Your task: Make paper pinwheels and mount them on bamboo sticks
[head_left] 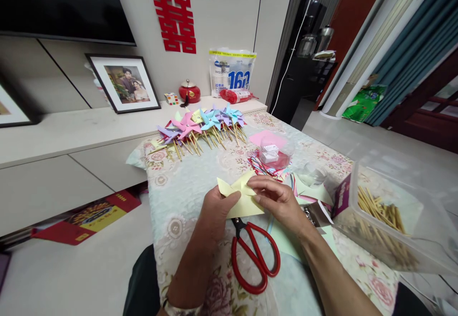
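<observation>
My left hand [215, 212] and my right hand [277, 200] both pinch a pale yellow paper sheet [240, 196], folded into points, just above the table. The left fingers grip its left edge; the right fingers press a folded flap at its middle. Red-handled scissors [254, 258] lie on the floral tablecloth [186, 182] directly under the paper, handles toward me. A row of finished paper pinwheels [202, 124] on wooden sticks lies at the far end of the table.
A clear plastic box of wooden sticks [382, 211] stands at the right. Coloured paper sheets [267, 138], a small clear tub [275, 151] and a clear cup [314, 173] lie beyond my hands. A low cabinet with framed photos [123, 83] runs along the left.
</observation>
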`<state>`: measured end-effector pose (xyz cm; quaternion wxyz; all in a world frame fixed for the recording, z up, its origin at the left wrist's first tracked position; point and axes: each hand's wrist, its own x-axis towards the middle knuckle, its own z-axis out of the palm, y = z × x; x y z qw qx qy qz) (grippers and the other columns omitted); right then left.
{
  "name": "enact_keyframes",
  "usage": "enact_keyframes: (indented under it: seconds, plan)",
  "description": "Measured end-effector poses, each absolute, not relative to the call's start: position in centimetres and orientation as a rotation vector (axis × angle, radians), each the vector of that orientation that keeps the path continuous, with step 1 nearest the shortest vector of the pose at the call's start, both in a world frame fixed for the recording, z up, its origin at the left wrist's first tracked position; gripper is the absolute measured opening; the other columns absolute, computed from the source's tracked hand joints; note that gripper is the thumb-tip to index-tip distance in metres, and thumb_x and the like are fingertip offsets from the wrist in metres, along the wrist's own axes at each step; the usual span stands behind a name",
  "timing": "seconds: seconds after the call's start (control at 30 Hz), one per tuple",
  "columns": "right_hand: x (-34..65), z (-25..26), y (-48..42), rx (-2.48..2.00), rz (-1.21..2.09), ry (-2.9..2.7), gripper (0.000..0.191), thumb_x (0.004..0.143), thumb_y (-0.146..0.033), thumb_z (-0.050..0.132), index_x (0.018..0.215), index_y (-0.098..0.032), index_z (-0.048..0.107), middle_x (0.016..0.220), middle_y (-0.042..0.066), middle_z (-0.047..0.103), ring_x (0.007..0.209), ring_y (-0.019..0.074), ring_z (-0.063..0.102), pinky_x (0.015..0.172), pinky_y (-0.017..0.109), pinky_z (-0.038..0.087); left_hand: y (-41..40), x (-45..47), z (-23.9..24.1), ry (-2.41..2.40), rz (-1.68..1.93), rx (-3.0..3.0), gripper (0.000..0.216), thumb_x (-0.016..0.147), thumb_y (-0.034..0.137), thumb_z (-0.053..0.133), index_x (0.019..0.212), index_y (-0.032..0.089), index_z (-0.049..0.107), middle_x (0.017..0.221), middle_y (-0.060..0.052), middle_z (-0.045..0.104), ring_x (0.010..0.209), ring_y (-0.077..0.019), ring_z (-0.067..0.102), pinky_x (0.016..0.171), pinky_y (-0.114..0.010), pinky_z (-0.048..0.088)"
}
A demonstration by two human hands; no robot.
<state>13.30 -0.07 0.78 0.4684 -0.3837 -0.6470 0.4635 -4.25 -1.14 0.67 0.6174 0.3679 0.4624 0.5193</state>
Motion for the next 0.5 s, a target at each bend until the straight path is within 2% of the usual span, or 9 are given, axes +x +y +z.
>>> enact_keyframes:
  seconds: [0.1,0.3,0.5]
  plan:
    - [14.0,1.0,0.0,-0.912,1.147,-1.705,0.023,0.085,-0.020,0.067,0.103,-0.030,0.078,0.127,0.007,0.065,0.121,0.0251,0.057,0.099,0.041,0.046,-1.2,-4.4,1.2,0.997,1.182,0.861,0.025,0.069,0.025,0.068,0.091,0.014,0.071,0.078,-0.004,0.072,0.070,-0.0198,0.062,0.065,-0.028,0.050]
    - [14.6,1.2,0.0,-0.838,1.202,-1.818,0.025,0.086,-0.019,0.065,0.104,-0.031,0.078,0.139,0.005,0.058,0.128,0.0264,0.053,0.108,0.045,0.039,-1.5,-4.4,2.3,0.992,1.243,0.923,0.007,0.068,0.023,0.068,0.073,0.018,0.070,0.072,-0.002,0.069,0.062,-0.0167,0.056,0.058,-0.025,0.046]
    - [14.3,1.4,-0.2,-0.851,1.227,-1.801,0.011,0.085,-0.028,0.073,0.093,-0.030,0.079,0.135,0.003,0.059,0.123,0.0246,0.057,0.109,0.043,0.038,-1.2,-4.1,0.9,0.983,1.172,0.784,0.025,0.068,0.023,0.071,0.090,0.014,0.073,0.076,-0.005,0.073,0.063,-0.0180,0.062,0.061,-0.026,0.049]
